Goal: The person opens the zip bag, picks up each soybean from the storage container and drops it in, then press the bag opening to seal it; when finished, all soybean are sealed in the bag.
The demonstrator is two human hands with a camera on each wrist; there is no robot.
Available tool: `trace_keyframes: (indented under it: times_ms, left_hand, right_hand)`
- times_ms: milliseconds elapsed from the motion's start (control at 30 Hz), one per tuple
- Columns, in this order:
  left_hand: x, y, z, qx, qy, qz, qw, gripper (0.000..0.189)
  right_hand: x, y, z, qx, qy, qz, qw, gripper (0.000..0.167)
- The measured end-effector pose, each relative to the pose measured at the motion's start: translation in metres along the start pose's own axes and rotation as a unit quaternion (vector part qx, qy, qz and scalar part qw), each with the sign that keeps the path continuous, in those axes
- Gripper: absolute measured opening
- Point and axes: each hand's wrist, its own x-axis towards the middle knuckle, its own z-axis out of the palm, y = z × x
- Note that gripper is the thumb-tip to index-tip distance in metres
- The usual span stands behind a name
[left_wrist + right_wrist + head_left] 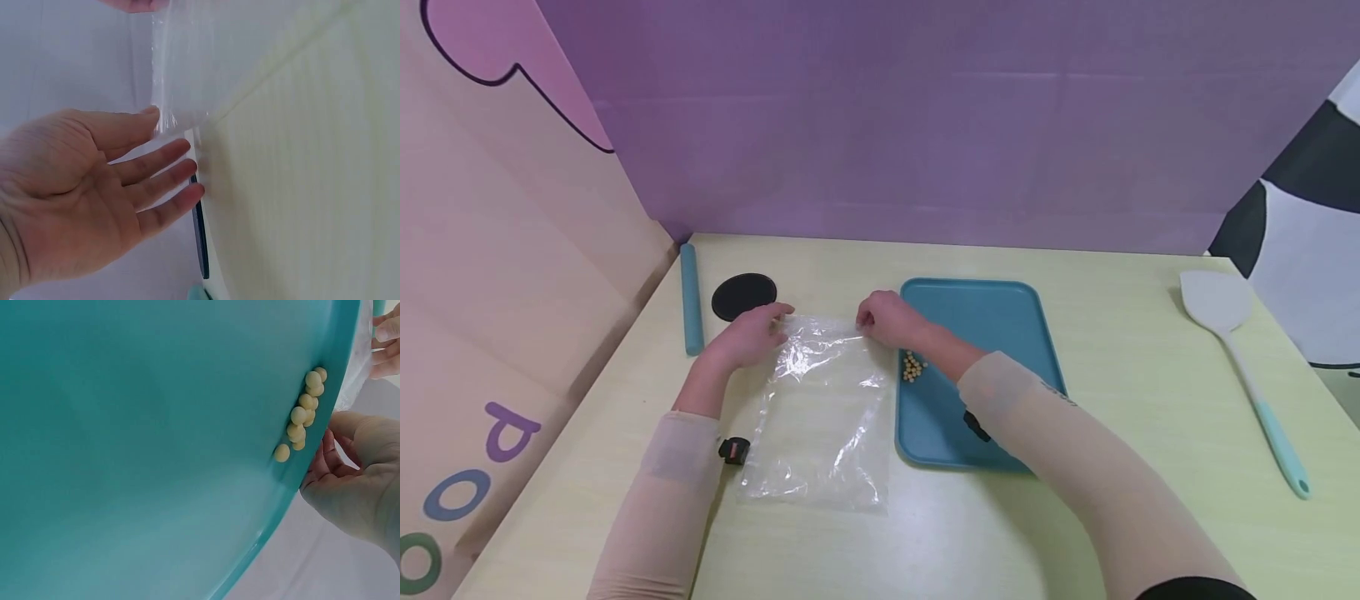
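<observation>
A clear plastic bag (823,425) lies flat on the table in the head view. Its top left corner is pinched by my left hand (748,336), whose other fingers are spread in the left wrist view. At the top right corner, my right hand (891,319) grips the bag's edge with curled fingers, close beside the rim of the blue tray (985,321). A small cluster of round pale beans (913,367) sits inside the tray along its left side. These beans (299,419) also show in the right wrist view.
Behind my left hand lies a black round disc (743,295), with a blue cylinder (692,300) to its left. A spatula (1217,302) with a white blade and mint handle lies at the far right. A purple panel (925,125) stands along the table's back edge.
</observation>
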Motion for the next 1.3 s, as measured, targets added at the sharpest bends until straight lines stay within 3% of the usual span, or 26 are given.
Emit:
trace_keyframes:
  times_ms: [267, 433, 700, 867, 1033, 1300]
  left_hand:
    - [0.001, 0.003, -0.002, -0.077, 0.085, -0.026, 0.993, 0.029]
    - [0.001, 0.006, -0.002, -0.104, 0.105, -0.022, 0.9887, 0.021]
    - [0.002, 0.015, -0.005, -0.101, 0.115, 0.001, 0.9882, 0.028]
    - [0.0, 0.024, -0.008, -0.09, 0.159, 0.022, 0.9829, 0.036]
    - [-0.006, 0.04, -0.011, -0.092, 0.188, 0.045, 0.9767, 0.033]
    - [-0.012, 0.063, -0.01, -0.097, 0.171, 0.08, 0.9772, 0.028]
  right_hand:
    - [-0.002, 0.003, -0.007, 0.036, -0.01, -0.009, 0.9993, 0.01]
    - [-0.011, -0.003, -0.015, 0.05, -0.024, -0.031, 0.998, 0.012]
    - [-0.024, -0.004, -0.023, 0.093, -0.023, -0.03, 0.995, 0.014]
    - [-0.032, 0.0, -0.027, 0.134, -0.017, -0.002, 0.9909, 0.015]
    - [-0.045, 0.005, -0.03, 0.206, -0.026, 0.035, 0.9777, 0.019]
    - [-0.061, 0.011, -0.028, 0.319, -0.025, 0.088, 0.9432, 0.028]
